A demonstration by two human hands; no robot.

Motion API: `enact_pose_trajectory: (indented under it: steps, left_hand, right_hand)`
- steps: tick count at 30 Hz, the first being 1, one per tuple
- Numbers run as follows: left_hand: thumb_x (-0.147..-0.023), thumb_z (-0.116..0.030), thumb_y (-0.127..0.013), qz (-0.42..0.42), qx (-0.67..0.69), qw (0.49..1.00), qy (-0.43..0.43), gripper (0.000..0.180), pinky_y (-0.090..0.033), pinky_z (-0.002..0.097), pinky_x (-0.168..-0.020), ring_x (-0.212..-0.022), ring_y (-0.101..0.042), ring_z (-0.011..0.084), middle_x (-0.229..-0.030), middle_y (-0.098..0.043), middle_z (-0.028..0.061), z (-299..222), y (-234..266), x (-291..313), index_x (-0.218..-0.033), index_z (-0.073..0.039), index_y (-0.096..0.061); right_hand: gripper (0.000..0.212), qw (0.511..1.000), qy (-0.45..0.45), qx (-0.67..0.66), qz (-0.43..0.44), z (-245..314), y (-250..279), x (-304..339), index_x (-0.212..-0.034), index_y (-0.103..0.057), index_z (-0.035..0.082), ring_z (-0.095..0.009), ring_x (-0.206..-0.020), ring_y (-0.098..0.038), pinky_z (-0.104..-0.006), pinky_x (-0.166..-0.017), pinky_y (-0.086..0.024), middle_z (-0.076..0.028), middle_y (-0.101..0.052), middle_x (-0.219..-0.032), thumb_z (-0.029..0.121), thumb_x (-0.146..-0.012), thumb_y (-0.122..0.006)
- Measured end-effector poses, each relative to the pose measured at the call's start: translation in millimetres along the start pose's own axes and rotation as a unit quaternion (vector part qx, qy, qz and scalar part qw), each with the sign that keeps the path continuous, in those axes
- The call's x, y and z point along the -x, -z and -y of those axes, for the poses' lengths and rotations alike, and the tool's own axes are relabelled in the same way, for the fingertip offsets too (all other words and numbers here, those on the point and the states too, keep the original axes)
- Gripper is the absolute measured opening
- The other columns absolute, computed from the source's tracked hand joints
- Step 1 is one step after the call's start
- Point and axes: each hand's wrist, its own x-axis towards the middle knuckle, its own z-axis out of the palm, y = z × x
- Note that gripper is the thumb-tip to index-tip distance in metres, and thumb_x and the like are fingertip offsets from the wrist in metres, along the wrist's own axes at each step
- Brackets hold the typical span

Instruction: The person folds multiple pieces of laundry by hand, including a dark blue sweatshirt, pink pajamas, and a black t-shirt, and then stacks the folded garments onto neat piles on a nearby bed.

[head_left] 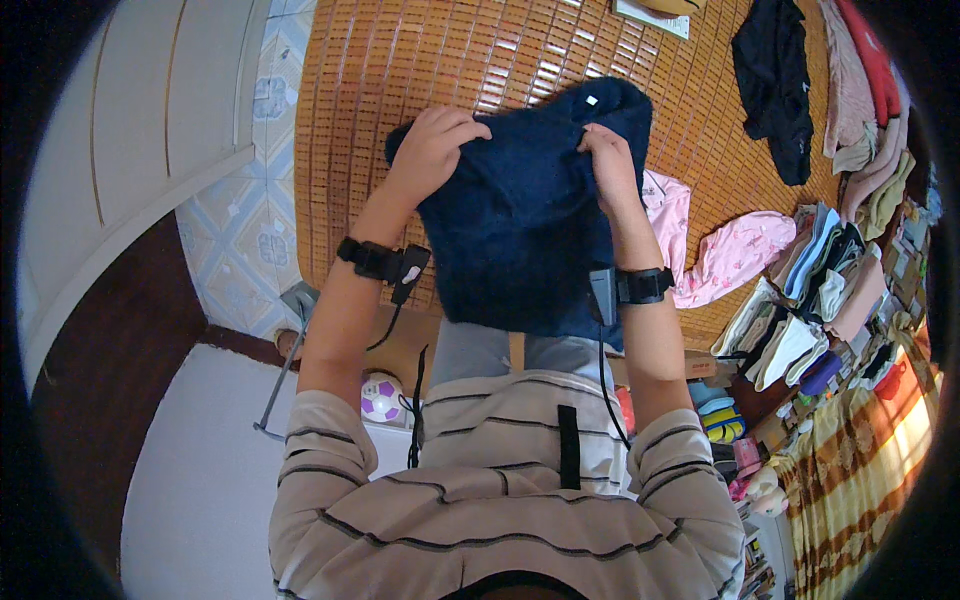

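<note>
A dark navy garment [520, 220] with a fuzzy surface lies partly on the bamboo mat, its lower edge reaching over my lap. A small white tag shows near its top right corner. My left hand [432, 150] is closed on the garment's upper left edge, thumb and fingers pinched together. On the upper right part, my right hand [608, 165] pinches a fold of the same cloth. The exact kind of garment cannot be made out. Each wrist wears a black strap with a small device and a cable.
The woven bamboo mat [370, 60] spreads beneath. To the right lie pink patterned clothing [735, 250], a black garment [775, 90] and a row of folded clothes [810, 300]. A book [655, 15] sits at the far edge. A purple-and-white ball [381, 397] is below on the left.
</note>
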Motion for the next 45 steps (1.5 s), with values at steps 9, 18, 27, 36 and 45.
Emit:
enact_pose_trajectory:
  steps: [9,18,27,36,45]
  left_hand:
    - [-0.065,0.009,-0.048,0.021,-0.134,0.991,-0.017,0.023,-0.039,0.0373,-0.082,-0.088,-0.049,0.0279,-0.083,-0.052,0.0082,9.6,-20.6,7.3,-0.079,-0.008,-0.055]
    - [-0.062,0.012,-0.049,-0.047,-0.133,0.986,0.09,0.029,-0.036,0.0392,-0.086,-0.097,-0.044,0.0321,-0.096,-0.049,0.012,-12.5,-19.9,38.8,-0.083,-0.008,-0.052]
    - [-0.074,0.006,-0.048,-0.174,-0.128,0.964,0.153,0.03,-0.038,0.0359,-0.083,-0.091,-0.049,0.0304,-0.096,-0.05,0.0123,-50.9,-22.4,107.4,-0.102,-0.004,-0.052]
    - [-0.069,-0.021,-0.071,-0.181,0.063,0.862,0.469,0.048,-0.042,0.0343,-0.076,-0.085,-0.052,0.0268,-0.09,-0.054,0.0149,-72.2,-123.8,237.0,-0.103,0.003,-0.049]
    - [-0.068,-0.037,-0.067,-0.129,0.019,0.884,0.449,0.046,-0.04,0.0409,-0.079,-0.086,-0.051,0.0385,-0.087,-0.057,0.0245,-95.5,-172.0,290.1,-0.088,0.002,-0.057]
  right_hand:
    - [0.03,0.972,0.093,0.215,0.016,-18.8,-13.0,31.8,-0.091,-0.055,0.006,-0.018,-0.077,-0.048,-0.0267,-0.069,-0.042,-0.008,-0.048,-0.089,0.0,-0.063,-0.061]
    - [0.028,0.919,0.304,0.25,0.034,-8.7,-19.6,73.2,-0.096,-0.061,0.006,-0.026,-0.09,-0.053,-0.0319,-0.08,-0.044,-0.012,-0.052,-0.102,0.006,-0.068,-0.06]
    - [0.029,0.853,0.305,0.422,0.032,-42.3,17.1,123.0,-0.101,-0.058,0.004,-0.03,-0.091,-0.053,-0.0359,-0.083,-0.042,-0.013,-0.055,-0.1,0.018,-0.076,-0.059]
    - [0.031,0.868,0.062,0.485,-0.08,-144.7,140.2,219.5,-0.088,-0.048,-0.001,-0.033,-0.08,-0.053,-0.0398,-0.073,-0.043,-0.018,-0.054,-0.084,0.017,-0.07,-0.066]
    - [0.044,0.944,-0.065,0.321,-0.045,-228.8,191.4,250.6,-0.099,-0.048,-0.003,-0.03,-0.085,-0.055,-0.0365,-0.077,-0.043,-0.017,-0.057,-0.091,0.021,-0.069,-0.07]
